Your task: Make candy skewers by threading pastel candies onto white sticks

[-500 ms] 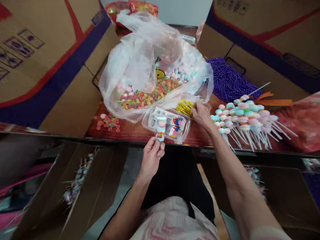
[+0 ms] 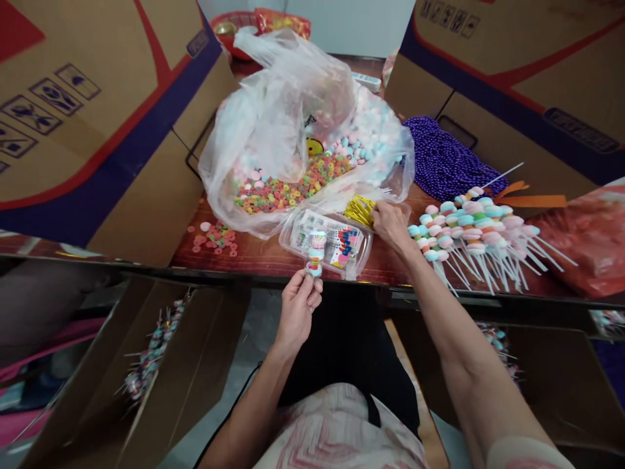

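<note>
My left hand (image 2: 299, 306) is closed around the lower end of a candy skewer (image 2: 316, 251), which stands upright with pastel pieces stacked on it, just in front of the table edge. My right hand (image 2: 390, 225) reaches onto the wooden table (image 2: 254, 251), its fingers pinched at a bundle of gold twist ties (image 2: 360, 210). Between the hands lies a clear plastic packet (image 2: 336, 242) with printed labels inside. Behind it a large clear plastic bag (image 2: 288, 124) lies open, full of coloured ring candies (image 2: 288, 189) and pastel marshmallows.
A pile of finished candy skewers (image 2: 476, 231) lies right of my right hand, with purple beads (image 2: 446, 159) behind. Loose pink candies (image 2: 215, 238) sit at the left. Large cardboard boxes (image 2: 97, 117) flank the table; a box below left holds more skewers (image 2: 151, 352).
Both hands stay nearly where they were. The view has shifted slightly, and the right hand's fingers have closed further on the gold ties.
</note>
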Demonstrator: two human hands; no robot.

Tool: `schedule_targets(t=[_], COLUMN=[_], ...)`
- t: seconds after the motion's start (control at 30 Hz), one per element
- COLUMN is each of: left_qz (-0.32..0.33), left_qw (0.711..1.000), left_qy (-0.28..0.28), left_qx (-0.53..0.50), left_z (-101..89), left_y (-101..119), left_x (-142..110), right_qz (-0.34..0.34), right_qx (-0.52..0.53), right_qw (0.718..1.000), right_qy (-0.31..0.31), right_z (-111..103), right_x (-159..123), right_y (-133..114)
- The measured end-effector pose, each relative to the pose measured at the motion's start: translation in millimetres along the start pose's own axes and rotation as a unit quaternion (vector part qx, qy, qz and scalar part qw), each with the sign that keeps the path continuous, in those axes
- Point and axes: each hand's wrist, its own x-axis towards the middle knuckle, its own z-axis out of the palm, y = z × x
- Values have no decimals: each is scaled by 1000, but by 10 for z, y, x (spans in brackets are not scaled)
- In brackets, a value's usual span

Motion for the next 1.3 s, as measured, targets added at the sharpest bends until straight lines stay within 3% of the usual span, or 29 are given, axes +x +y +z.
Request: schedule_targets(t=[0.27, 0.5, 0.67, 0.8, 0.87, 0.93, 1.03, 1.13, 1.2, 1.3], left_qz=[-3, -4, -9, 1, 20, 48, 80, 80, 70, 51], left_qw=[1000, 1000, 1000, 1000, 999, 997, 995, 995, 996, 998], left_qy=[-6, 3, 1, -3, 9, 30, 42, 21, 7, -4], left_qx=[-5, -4, 0, 12, 29, 44, 50, 52, 50, 46], left_z=[0, 18, 12, 13, 19, 29, 51, 87, 118, 145], left_y=[-5, -37, -41, -63, -84, -110, -143, -155, -151, -143], left_x=[10, 3, 2, -7, -3, 12, 49, 64, 44, -18], right_qz=[-9, -33, -25, -29, -37, -34, -4, 54, 74, 96], right_qx=[4, 50, 68, 122, 206, 339, 546, 645, 653, 615], right_qw=[999, 992, 990, 980, 960, 919, 825, 758, 747, 770], right_qy=[32, 108, 122, 154, 186, 198, 146, 82, 105, 141], right_z=[-24, 52, 103, 9, -96, -198, -242, -90, 76, 267], right_x=[-52, 14, 26, -19, -117, -311, -780, -1309, -1573, -1761], right_y=[47, 134, 205, 207, 149, 19, -313, -701, -901, -1027])
